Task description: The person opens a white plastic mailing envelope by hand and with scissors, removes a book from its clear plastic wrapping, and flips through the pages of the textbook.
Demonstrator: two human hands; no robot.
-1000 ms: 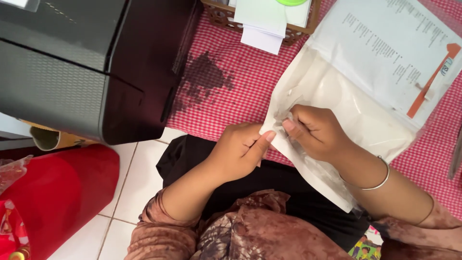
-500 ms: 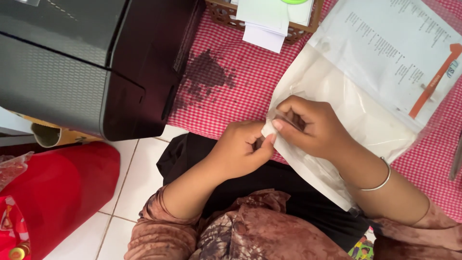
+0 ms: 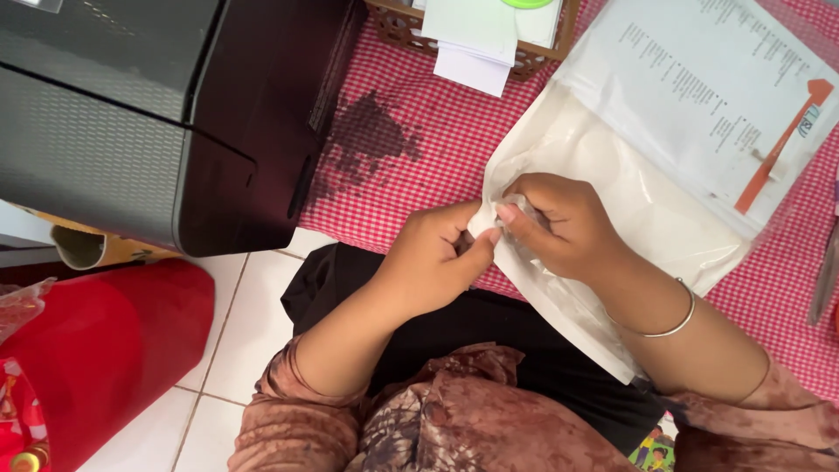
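Since half a second ago the left hand has risen a little, so its thumb now meets the right hand at the corner of the clear plastic sleeve; the right thumb has shifted slightly toward that corner. Both sets of fingers are pinched narrow on the sleeve's near-left corner (the left from the outside edge, the right curled over the top). The sleeve lies flat and slanted across the desk, its lower edge hanging past the desk's rim over the person's lap, with a printed sheet tucked in its far end. The desk wears a red-and-white checked cloth with a dark stain. A black printer sits at the left, a wicker tray of papers behind, and a red bin stands on the white tiled floor.
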